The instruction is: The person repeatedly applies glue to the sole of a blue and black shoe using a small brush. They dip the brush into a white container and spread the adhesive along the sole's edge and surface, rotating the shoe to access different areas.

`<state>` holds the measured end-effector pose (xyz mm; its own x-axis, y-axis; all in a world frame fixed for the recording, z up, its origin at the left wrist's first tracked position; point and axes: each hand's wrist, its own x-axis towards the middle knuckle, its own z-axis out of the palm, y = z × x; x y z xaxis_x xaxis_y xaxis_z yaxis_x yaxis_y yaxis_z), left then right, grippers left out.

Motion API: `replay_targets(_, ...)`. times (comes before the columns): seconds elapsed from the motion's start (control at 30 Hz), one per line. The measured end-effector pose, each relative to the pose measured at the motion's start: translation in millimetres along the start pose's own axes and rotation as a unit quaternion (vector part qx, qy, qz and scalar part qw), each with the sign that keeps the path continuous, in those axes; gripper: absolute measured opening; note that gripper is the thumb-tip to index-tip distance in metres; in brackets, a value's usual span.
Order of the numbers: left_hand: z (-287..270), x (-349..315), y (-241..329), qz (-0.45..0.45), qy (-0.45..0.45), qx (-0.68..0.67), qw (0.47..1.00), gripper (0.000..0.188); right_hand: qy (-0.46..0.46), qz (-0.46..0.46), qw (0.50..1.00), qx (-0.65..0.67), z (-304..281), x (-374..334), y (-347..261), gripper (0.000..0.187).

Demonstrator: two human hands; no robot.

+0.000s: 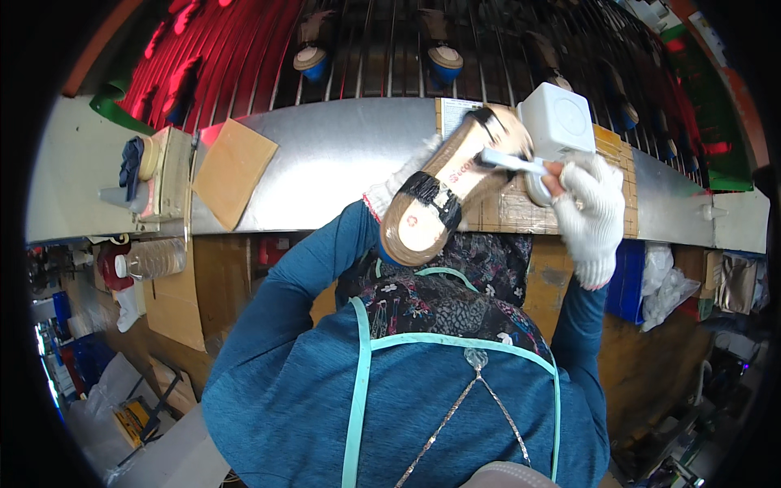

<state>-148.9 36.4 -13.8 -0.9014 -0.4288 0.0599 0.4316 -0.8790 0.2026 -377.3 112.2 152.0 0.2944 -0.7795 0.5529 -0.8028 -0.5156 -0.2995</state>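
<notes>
A sandal [419,232] with a pale footbed, brown sole edge and black straps is tilted above the front of the metal bench. My left hand [394,179], in a white knit glove, holds the sandal from behind; most of its fingers are hidden by the sole. My right hand [592,203], gloved in white with bare skin at the fingertips, pinches a brush [514,161] by its pale handle. The brush's dark head meets the footbed near the front strap, slightly blurred.
A white square plastic container [560,118] stands beyond my right hand. Brown cardboard [236,172] lies on the bench [325,154] at left, near a box [169,175]. Footwear [445,58] rests on the roller conveyor behind. A clear bottle [154,259] lies lower left.
</notes>
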Motion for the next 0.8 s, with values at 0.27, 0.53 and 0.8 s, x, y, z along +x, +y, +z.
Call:
replay_targets(0.27,7,-42,49,0.152,0.067,0.114,0.98,0.094,0.1,0.0,0.995,-0.004,43,10,-15,0.012)
replay_targets(0.53,0,-79,47,0.162,0.129,0.105,0.973,0.102,0.177,0.017,0.983,-0.049,68,59,-9,0.012)
replay_targets(0.8,22,-114,121,0.371,0.117,0.083,0.917,0.054,-0.066,0.247,0.747,0.614,112,8,7,0.023)
